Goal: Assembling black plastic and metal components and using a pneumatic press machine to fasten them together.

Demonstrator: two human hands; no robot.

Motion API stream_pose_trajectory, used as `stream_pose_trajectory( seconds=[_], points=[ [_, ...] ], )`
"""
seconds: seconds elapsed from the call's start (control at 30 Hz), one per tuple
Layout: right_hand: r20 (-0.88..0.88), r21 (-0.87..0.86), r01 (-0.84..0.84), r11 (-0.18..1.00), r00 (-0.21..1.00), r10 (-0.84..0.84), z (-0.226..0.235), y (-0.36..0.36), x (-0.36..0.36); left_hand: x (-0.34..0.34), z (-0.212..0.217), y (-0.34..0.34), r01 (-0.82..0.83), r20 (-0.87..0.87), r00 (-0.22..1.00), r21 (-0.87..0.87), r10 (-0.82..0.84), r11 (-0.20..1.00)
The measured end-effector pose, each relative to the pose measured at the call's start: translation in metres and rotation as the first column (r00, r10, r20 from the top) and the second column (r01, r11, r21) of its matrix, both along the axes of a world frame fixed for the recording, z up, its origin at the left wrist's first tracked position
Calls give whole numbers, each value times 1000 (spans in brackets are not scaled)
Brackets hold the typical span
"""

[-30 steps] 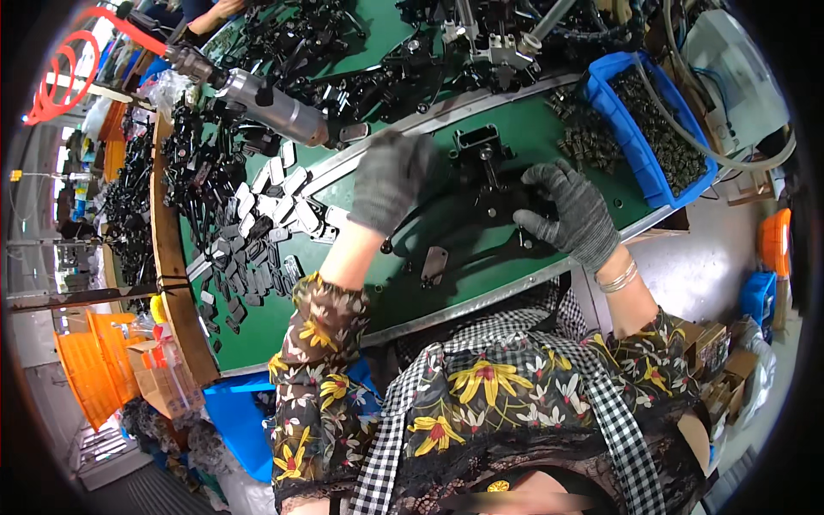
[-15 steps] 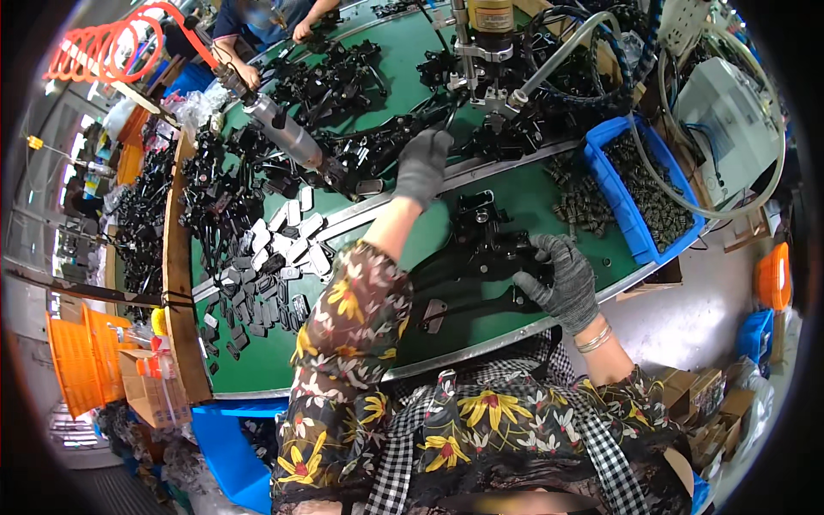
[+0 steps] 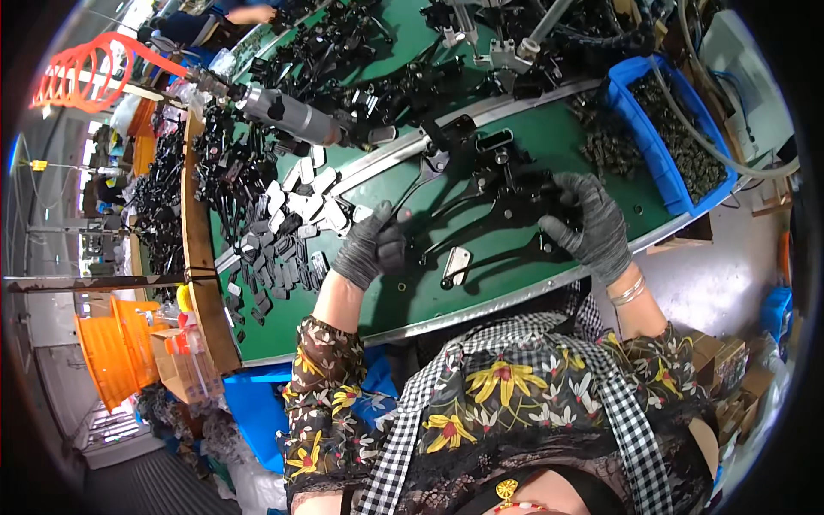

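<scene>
The left hand (image 3: pixel 371 247), which half a second ago was stretching far up the green table (image 3: pixel 412 296) toward the heap of black parts, is now coming back toward the body, and it is closing its gloved fingers around a long black lever (image 3: pixel 418 186) whose far end is pointing up toward the metal rail (image 3: pixel 481 120). The right hand (image 3: pixel 586 225) is resting where it was, fingers curled down over the black assembly (image 3: pixel 506 184) lying in the middle of the table; whether it is actually gripping that piece or only pressing on it I cannot tell, since the glove is covering the contact.

The grip on the lever is looking light (only the near end is sitting inside the fingers), so the free end could be swinging down and knocking the small silver plate (image 3: pixel 456 265) lying just beside the hand, or catching on the other levers lying near it. The thick glove is likely dulling the feel of the hold, which would make a slip harder to notice. The assembly is sitting among loose levers, so a nudge from the incoming part could be shifting it under the right hand. The pale flat pieces (image 3: pixel 296 202) scattered to the left are lying close enough to be swept by the floral sleeve (image 3: pixel 330 378).
</scene>
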State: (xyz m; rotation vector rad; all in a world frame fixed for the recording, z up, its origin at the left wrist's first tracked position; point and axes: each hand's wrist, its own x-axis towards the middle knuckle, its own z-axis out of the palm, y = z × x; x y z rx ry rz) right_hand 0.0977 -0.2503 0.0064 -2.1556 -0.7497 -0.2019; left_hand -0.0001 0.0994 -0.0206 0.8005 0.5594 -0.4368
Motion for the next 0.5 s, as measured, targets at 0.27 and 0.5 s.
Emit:
stream_pose_trajectory(
  seconds=[0.27, 0.5],
  points=[
    [-97, 7, -86, 996, 992, 86, -3, -8, 3, 36, -12, -16, -259, 78, 861, 918, -503, -300],
    [-74, 55, -209, 976, 974, 213, -13, -18, 4, 47, -17, -43, -269, 52, 857, 894, -513, -358]
  ],
)
